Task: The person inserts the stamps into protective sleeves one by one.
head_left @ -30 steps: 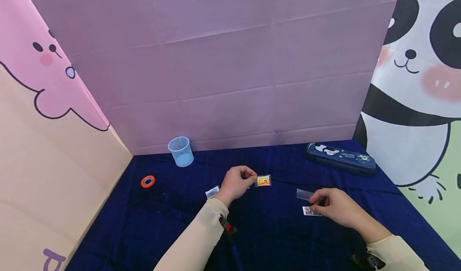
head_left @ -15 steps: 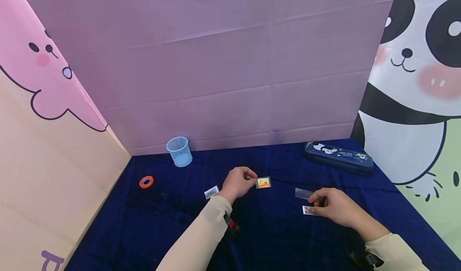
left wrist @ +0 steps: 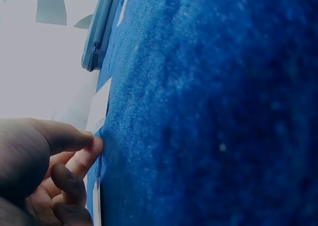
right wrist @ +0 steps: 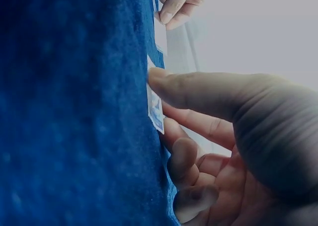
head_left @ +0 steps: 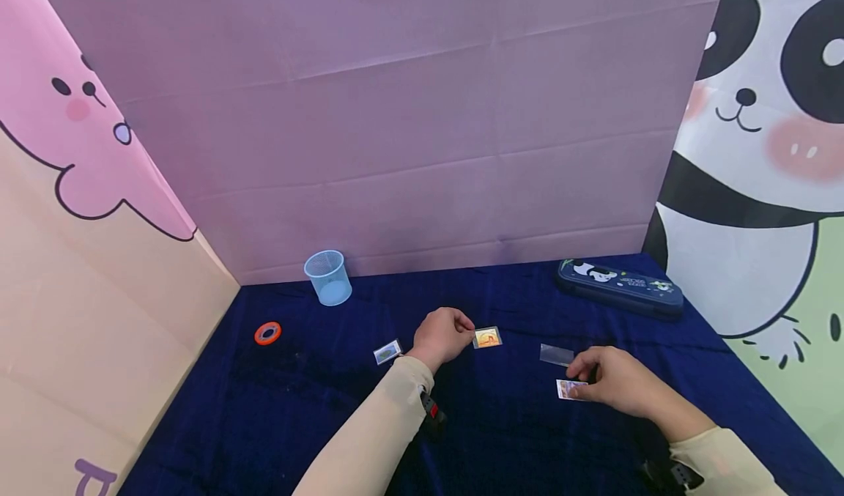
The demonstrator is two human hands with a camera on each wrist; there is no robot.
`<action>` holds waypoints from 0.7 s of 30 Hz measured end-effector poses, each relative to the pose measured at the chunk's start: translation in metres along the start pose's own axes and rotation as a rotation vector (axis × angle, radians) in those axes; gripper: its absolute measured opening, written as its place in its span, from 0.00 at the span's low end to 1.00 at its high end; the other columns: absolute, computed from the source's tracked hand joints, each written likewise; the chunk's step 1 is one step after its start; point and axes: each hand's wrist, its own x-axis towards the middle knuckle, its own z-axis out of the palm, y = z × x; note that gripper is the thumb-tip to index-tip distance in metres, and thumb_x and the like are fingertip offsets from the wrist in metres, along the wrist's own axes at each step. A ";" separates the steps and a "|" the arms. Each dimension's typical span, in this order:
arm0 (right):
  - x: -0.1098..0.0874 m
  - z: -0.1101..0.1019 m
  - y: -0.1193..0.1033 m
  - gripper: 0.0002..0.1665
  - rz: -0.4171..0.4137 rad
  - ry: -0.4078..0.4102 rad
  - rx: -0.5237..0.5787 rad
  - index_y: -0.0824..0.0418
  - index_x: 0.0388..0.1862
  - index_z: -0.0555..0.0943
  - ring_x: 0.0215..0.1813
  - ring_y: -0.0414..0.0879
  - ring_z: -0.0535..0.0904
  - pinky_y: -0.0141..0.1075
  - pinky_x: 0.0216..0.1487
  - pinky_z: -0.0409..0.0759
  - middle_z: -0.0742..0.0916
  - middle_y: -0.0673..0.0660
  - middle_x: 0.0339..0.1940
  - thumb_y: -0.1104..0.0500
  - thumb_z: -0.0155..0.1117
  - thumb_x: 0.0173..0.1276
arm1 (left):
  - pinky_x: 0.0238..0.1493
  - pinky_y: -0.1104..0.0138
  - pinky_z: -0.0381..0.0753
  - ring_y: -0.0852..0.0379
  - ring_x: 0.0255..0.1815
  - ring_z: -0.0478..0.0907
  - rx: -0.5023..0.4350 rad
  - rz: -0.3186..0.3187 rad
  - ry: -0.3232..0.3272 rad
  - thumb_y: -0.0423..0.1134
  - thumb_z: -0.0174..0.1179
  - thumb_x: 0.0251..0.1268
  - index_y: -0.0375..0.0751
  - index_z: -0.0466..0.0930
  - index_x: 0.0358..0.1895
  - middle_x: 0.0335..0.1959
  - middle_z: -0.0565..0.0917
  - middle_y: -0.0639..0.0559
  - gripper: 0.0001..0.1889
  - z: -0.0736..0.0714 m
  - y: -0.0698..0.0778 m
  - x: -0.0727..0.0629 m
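Observation:
In the head view, a small yellow picture card in a clear-edged sleeve lies on the dark blue cloth. My left hand pinches it at its left edge with thumb and fingertips. To the right, my right hand grips a small printed card between thumb and fingers. The right wrist view shows the thumb across this card, with fingers behind it. Just beyond the right fingertips lies a clear plastic sleeve. Another card, bluish with a white border, lies by the left wrist.
A light blue mesh cup stands at the back left, an orange tape roll in front of it. A dark blue panda pencil case lies back right. Cloth panels enclose the back and sides.
My left hand has shifted slightly right, and the yellow card with it. The bluish card by the left wrist shows more fully. My right hand has barely moved with its card.

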 end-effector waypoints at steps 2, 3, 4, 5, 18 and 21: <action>0.000 0.000 0.000 0.11 -0.006 -0.004 0.003 0.56 0.37 0.87 0.28 0.43 0.76 0.35 0.28 0.76 0.82 0.50 0.32 0.58 0.82 0.59 | 0.38 0.63 0.80 0.63 0.28 0.78 0.018 -0.001 0.007 0.44 0.74 0.66 0.57 0.89 0.34 0.29 0.83 0.64 0.04 0.000 0.001 0.000; 0.000 -0.001 0.000 0.11 -0.006 -0.003 0.003 0.56 0.37 0.87 0.28 0.43 0.76 0.35 0.28 0.76 0.82 0.50 0.32 0.58 0.82 0.59 | 0.39 0.62 0.80 0.63 0.28 0.78 0.022 -0.002 0.009 0.44 0.75 0.65 0.57 0.89 0.34 0.29 0.83 0.65 0.04 0.000 0.002 0.000; -0.001 -0.001 0.000 0.11 -0.004 -0.001 0.002 0.55 0.36 0.87 0.29 0.43 0.76 0.35 0.28 0.76 0.82 0.50 0.32 0.57 0.82 0.59 | 0.39 0.62 0.80 0.63 0.28 0.78 0.026 -0.001 0.011 0.44 0.75 0.65 0.57 0.89 0.33 0.29 0.83 0.65 0.04 0.000 0.002 0.000; -0.001 -0.001 -0.001 0.11 -0.003 0.001 0.001 0.55 0.35 0.86 0.29 0.44 0.76 0.36 0.28 0.76 0.82 0.50 0.32 0.57 0.82 0.60 | 0.39 0.62 0.81 0.63 0.28 0.78 0.028 -0.001 0.012 0.44 0.75 0.65 0.57 0.89 0.33 0.29 0.83 0.64 0.04 0.000 0.002 0.000; -0.002 -0.008 0.007 0.05 -0.003 -0.064 0.101 0.59 0.39 0.85 0.26 0.44 0.77 0.36 0.24 0.78 0.83 0.52 0.29 0.62 0.74 0.68 | 0.36 0.65 0.77 0.62 0.28 0.76 0.047 0.060 0.018 0.46 0.74 0.66 0.57 0.88 0.36 0.27 0.80 0.64 0.04 0.003 0.012 -0.004; -0.002 -0.012 0.011 0.04 0.014 -0.049 0.116 0.59 0.40 0.86 0.26 0.45 0.77 0.37 0.24 0.78 0.83 0.53 0.30 0.61 0.73 0.70 | 0.36 0.66 0.77 0.63 0.28 0.76 0.037 0.080 0.003 0.45 0.74 0.66 0.57 0.88 0.38 0.28 0.80 0.65 0.04 0.005 0.019 -0.006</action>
